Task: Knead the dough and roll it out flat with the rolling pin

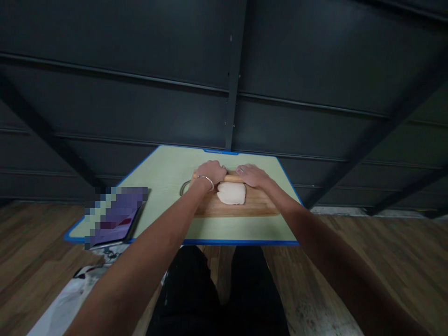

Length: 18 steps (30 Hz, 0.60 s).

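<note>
A wooden rolling pin [232, 178] lies crosswise over the far edge of a flat piece of pale dough [231, 193]. My left hand [211, 171], with a bangle at its wrist, is curled over the pin's left part. On the right part rests my right hand [253, 175], its fingers bent over the wood. Both palms hide the pin's ends. Underneath is a wooden board [261, 205], and the dough lies roughly at its middle, on the near side of the pin. A curved metal handle [182, 187] shows at the board's left end.
The pale table [157, 177] has a blue rim. A tablet-like device [121, 217], partly pixelated, lies at its left front corner. Something white [70, 298] is low on the left. Behind the table rises a dark panelled wall [168, 112].
</note>
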Each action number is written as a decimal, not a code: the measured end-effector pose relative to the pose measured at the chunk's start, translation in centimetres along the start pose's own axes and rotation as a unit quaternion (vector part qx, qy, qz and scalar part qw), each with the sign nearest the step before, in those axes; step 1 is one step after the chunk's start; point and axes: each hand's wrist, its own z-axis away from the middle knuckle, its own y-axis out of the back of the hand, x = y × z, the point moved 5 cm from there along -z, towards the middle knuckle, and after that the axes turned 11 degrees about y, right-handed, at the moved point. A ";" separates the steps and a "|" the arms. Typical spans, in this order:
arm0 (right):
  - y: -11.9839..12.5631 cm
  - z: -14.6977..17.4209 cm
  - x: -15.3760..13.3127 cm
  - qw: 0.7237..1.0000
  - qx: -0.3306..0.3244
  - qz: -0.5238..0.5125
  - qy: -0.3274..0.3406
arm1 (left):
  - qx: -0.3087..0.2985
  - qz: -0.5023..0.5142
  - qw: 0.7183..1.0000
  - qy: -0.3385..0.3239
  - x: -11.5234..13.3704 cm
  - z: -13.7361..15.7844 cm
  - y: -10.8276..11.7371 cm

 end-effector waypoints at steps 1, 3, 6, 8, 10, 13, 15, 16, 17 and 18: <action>-0.1 -0.2 0.0 1.000 -0.015 0.005 0.017 | 0.002 0.004 1.000 0.004 0.0 -0.1 0.0; 0.0 -0.4 0.0 0.999 -0.026 0.025 0.031 | 0.014 0.008 1.000 0.008 0.0 -0.3 0.0; 0.3 -0.3 0.0 0.998 -0.006 0.051 0.027 | 0.037 0.001 0.999 0.009 0.1 -0.5 0.3; 0.5 -0.3 0.1 0.998 0.014 0.053 0.015 | 0.035 -0.003 0.999 0.008 0.1 -0.5 0.4; 0.7 -0.3 0.1 0.998 0.036 0.046 -0.008 | 0.016 -0.001 1.000 0.008 0.2 -0.5 0.4; 0.9 -0.3 0.2 0.997 0.055 0.039 -0.042 | -0.001 0.004 1.000 0.013 0.1 -0.5 0.5; 1.0 -0.4 0.2 0.996 0.057 0.039 -0.054 | 0.010 0.005 1.000 0.014 0.1 -0.6 0.6; 1.0 -0.5 0.3 0.996 0.055 0.040 -0.058 | 0.018 0.008 1.000 0.015 0.1 -0.7 0.6; 1.1 -0.6 0.3 0.996 0.053 0.040 -0.061 | 0.024 0.010 1.000 0.015 0.0 -0.8 0.5; 1.1 -0.7 0.3 0.996 0.051 0.040 -0.064 | 0.027 0.011 0.999 0.016 0.0 -1.0 0.4</action>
